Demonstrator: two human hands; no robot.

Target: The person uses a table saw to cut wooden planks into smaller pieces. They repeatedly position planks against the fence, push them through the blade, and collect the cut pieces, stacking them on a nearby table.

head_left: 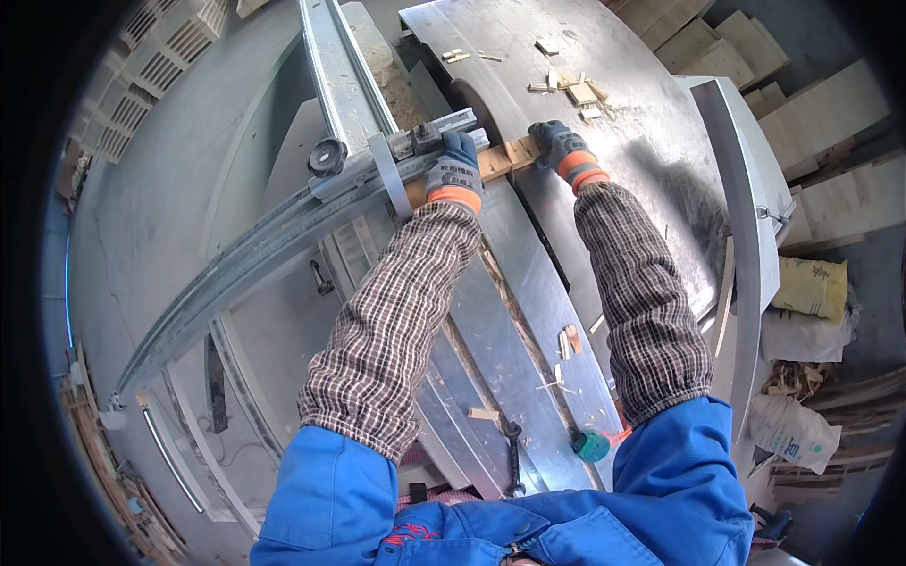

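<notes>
A narrow wooden strip (495,164) lies across the saw table (510,226), against a long metal fence (274,223). My left hand (457,177), in a grey glove with an orange cuff, is closed over the strip and the fence edge beside a black clamp block (425,139). At the strip's right end my right hand (563,153), gloved alike, has its fingers curled round the wood. The two hands are a short way apart, with a stretch of bare wood between them. The undersides of both hands are hidden.
Wood offcuts (580,92) lie on the far metal top. A wrench (514,457) and a green round object (592,445) rest near my body. To the right stand a long metal rail (738,198), a yellow sack (813,289) and stacked boards (835,113). Plastic crates (170,47) sit far left.
</notes>
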